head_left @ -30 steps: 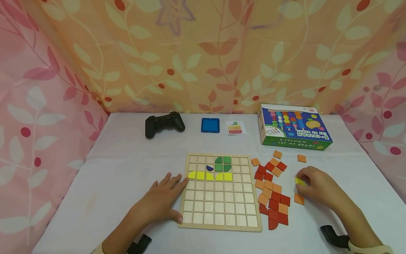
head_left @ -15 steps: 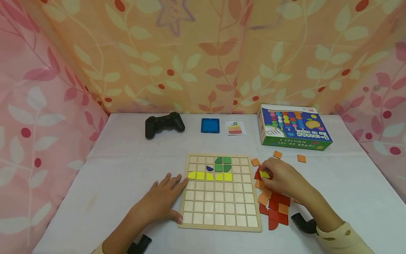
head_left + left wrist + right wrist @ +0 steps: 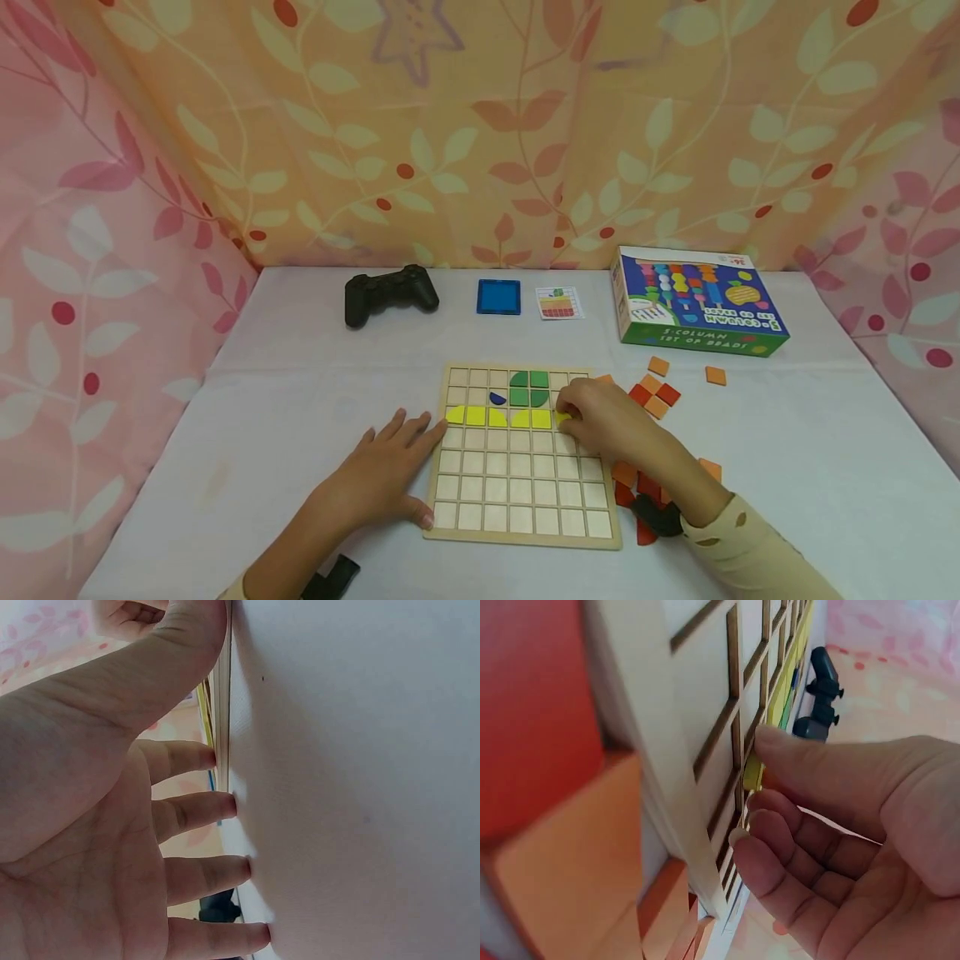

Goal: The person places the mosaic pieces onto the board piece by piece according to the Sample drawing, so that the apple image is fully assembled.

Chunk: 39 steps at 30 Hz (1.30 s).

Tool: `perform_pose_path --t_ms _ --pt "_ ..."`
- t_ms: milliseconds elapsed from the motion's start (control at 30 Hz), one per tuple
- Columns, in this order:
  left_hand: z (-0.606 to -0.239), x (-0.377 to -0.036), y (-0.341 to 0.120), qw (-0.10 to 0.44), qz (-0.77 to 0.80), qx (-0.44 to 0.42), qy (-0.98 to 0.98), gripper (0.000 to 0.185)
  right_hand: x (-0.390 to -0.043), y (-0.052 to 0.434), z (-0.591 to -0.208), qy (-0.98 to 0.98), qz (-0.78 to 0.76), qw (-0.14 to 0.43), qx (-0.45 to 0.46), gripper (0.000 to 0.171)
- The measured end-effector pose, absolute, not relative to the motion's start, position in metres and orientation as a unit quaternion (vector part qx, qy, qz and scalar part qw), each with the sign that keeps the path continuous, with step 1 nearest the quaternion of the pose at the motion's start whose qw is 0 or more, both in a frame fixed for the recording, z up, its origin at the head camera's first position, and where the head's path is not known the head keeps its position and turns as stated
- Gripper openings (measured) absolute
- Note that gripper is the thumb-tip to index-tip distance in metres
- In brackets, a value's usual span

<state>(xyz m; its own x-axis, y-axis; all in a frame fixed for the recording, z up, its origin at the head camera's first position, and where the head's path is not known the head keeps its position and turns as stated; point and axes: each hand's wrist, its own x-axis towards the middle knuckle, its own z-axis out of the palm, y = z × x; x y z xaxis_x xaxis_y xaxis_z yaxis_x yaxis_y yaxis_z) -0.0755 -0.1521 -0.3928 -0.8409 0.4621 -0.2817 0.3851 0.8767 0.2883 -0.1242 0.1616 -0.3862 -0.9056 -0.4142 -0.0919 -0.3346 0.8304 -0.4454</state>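
Note:
A wooden grid board (image 3: 517, 535) lies on the white table, with yellow tiles (image 3: 476, 417) along its third row, green tiles (image 3: 528, 388) above them and a small dark blue piece (image 3: 497, 398). My left hand (image 3: 382, 475) rests with spread fingers at the board's left edge, thumb and index touching it; the left wrist view shows the fingertips on the cloth. In my right hand (image 3: 607, 417) a yellow tile (image 3: 752, 772) is pinched between thumb and fingers, at the right of the yellow row. Part of this tile is hidden by the fingers.
Loose orange and red tiles (image 3: 649, 393) lie right of the board, some under my right forearm. Behind are a black game controller (image 3: 392, 293), a blue square tray (image 3: 498, 297), a pattern card (image 3: 558, 303) and a bead-set box (image 3: 697, 302).
My right hand has carried the yellow tile leftward from the table's right side, over the loose tiles, to the board's third row. The left hand has stayed in place.

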Motion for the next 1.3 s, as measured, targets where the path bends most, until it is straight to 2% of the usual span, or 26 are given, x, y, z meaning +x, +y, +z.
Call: perform_pose_path --t_ms 200,333,533,733,800,900,1000,1300 --pt "-0.392 -0.075 -0.151 0.177 0.109 0.222 0.953 0.118 -0.119 0.158 -0.39 0.949 -0.221 0.072 -0.215 0.009" --pt "-0.392 -0.075 -0.151 0.177 0.112 0.223 0.952 0.117 -0.116 0.16 -0.39 0.941 -0.238 0.068 -0.23 0.015" --pt "-0.395 -0.075 -0.152 0.173 0.114 0.227 0.952 0.117 -0.118 0.18 -0.385 0.951 -0.236 0.068 -0.188 0.01" --pt "-0.394 -0.075 -0.152 0.169 0.114 0.228 0.952 0.118 -0.132 0.217 -0.379 0.971 -0.192 -0.001 -0.144 0.028" --pt "-0.393 -0.075 -0.153 0.167 0.113 0.228 0.953 0.118 -0.136 0.229 -0.38 0.978 -0.173 0.002 -0.119 0.036" --pt "-0.393 -0.075 -0.153 0.166 0.111 0.23 0.953 0.118 -0.139 0.245 -0.384 0.984 -0.144 0.037 -0.094 0.042" --pt "-0.393 -0.075 -0.153 0.168 0.109 0.229 0.953 0.118 -0.141 0.255 -0.387 0.984 -0.142 0.061 -0.095 0.038" --pt "-0.392 -0.075 -0.153 0.167 0.11 0.23 0.952 0.118 -0.146 0.257 -0.388 0.976 -0.19 0.063 -0.08 0.02"
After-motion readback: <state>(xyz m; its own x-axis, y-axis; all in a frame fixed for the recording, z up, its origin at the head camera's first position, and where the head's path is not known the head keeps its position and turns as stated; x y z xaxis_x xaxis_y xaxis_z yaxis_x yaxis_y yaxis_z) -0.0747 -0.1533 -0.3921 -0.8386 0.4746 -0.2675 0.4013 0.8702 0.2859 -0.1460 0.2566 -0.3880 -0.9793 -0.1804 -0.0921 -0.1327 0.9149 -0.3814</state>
